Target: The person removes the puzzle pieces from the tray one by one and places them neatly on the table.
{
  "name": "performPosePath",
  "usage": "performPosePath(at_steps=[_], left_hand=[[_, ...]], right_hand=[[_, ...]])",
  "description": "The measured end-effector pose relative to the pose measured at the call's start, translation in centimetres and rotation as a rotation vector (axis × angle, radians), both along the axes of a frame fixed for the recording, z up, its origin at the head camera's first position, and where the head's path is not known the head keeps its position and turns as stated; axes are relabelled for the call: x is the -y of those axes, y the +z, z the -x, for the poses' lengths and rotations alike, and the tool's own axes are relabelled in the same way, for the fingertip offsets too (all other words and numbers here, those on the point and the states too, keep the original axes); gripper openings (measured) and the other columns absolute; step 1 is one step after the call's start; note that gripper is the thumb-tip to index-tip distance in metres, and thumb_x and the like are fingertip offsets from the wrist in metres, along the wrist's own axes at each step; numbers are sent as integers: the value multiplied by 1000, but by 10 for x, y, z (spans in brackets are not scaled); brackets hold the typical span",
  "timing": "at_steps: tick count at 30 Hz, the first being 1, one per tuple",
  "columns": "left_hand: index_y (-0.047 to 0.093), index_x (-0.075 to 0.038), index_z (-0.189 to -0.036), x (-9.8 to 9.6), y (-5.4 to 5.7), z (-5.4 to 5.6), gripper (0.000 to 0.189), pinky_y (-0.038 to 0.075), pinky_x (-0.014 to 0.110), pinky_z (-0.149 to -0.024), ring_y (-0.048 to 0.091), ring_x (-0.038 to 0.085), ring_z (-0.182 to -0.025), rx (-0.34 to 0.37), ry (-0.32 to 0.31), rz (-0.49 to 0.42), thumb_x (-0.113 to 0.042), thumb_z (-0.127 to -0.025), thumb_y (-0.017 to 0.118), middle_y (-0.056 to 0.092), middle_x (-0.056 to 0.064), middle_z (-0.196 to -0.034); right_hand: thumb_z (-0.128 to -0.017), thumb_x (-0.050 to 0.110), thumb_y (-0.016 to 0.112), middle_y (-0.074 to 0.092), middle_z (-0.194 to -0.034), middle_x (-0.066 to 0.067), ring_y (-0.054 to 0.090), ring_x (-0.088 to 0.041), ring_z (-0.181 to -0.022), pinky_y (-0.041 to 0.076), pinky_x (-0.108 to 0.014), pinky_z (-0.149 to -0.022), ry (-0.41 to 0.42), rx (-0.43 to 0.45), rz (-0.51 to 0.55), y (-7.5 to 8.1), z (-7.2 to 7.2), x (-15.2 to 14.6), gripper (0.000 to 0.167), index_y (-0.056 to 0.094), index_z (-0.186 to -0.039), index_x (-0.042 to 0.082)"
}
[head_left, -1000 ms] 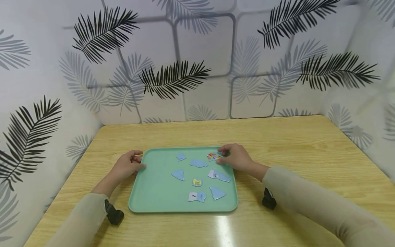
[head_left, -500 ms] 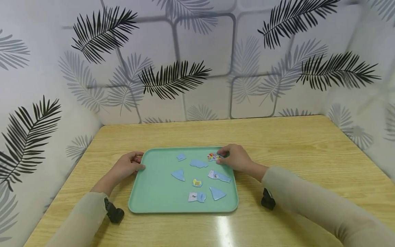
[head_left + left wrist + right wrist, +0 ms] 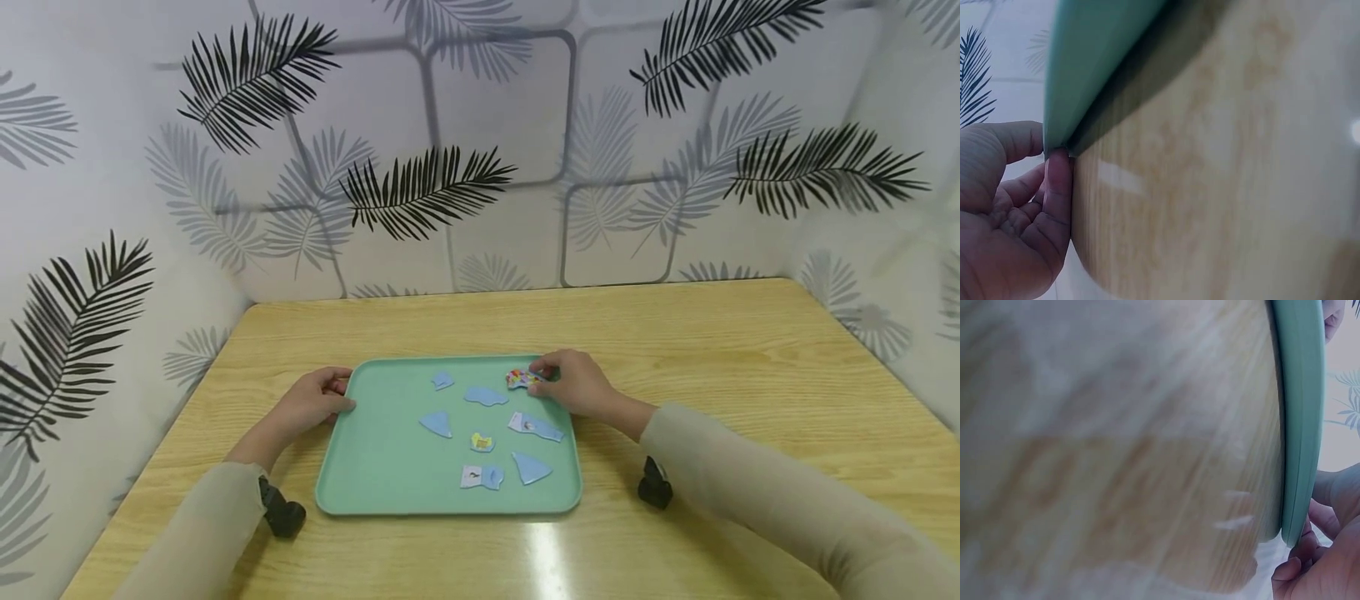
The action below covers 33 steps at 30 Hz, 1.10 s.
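On the wooden table lies a mint-green tray with several small jigsaw pieces spread over it. My left hand is at the tray's left rim; in the left wrist view, its thumb and a fingertip pinch the rim from either side. Near the far right corner, my right hand reaches over the rim and holds a multicoloured puzzle piece at its right end, between thumb and forefinger. In the right wrist view the tray's side wall hides that piece, and the other fingers curl outside the rim.
Plain blue puzzle pieces lie nearby, one triangular piece among them. A yellow-printed piece sits mid-tray, and a white-and-blue piece near the front. A patterned wall stands behind the table.
The left fingers have drawn slightly closer against the tray's left rim. The right hand stays at the multicoloured piece, and the pieces lie as before; the head view has shifted a little.
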State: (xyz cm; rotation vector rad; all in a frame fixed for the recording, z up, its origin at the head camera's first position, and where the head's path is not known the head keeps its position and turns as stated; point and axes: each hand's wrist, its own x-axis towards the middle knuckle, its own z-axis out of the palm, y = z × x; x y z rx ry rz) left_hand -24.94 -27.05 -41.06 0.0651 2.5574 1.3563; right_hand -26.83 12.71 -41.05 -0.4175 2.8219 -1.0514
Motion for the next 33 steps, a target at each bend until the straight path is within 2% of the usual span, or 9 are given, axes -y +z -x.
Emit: performPosePath(at_steps=[6,16,24,33], left_hand=[[40,8,-140,-1,1,0,54,51,32,-72,51,23,-91,0,-5,19,-5,-92,62,51,15,-108],[41,9,-139,-1,0,0,53,50,32,-71,50,24,-90,-4,-10,20,-4,-92,61,50,15,-106],[41,9,-139,-1,0,0,54,50,32,-72,50,24,-90,-4,-15,9,-4,-92,62,51,15,-107],[41,9,-139,-1,1,-1,53,50,32,-71,51,23,-89,7,-8,13,-4,-91,62,51,15,-106]], right_hand=[[-87,19,75,62,-99,-7,53,-23,-92,45,-37,-80,15,-15,-3,2,-1,-1,34,69,-117,4],[-88,18,74,64,-99,-8,48,-20,-75,41,-31,-63,11,-47,38,10,-1,-12,32,70,-116,2],[-92,18,69,62,-106,-12,54,-25,-93,47,-36,-75,-20,-65,68,14,6,-26,31,68,-118,2],[-93,16,68,61,-109,-16,55,-29,-96,46,-41,-78,-9,-115,73,21,17,-46,31,67,-119,1]])
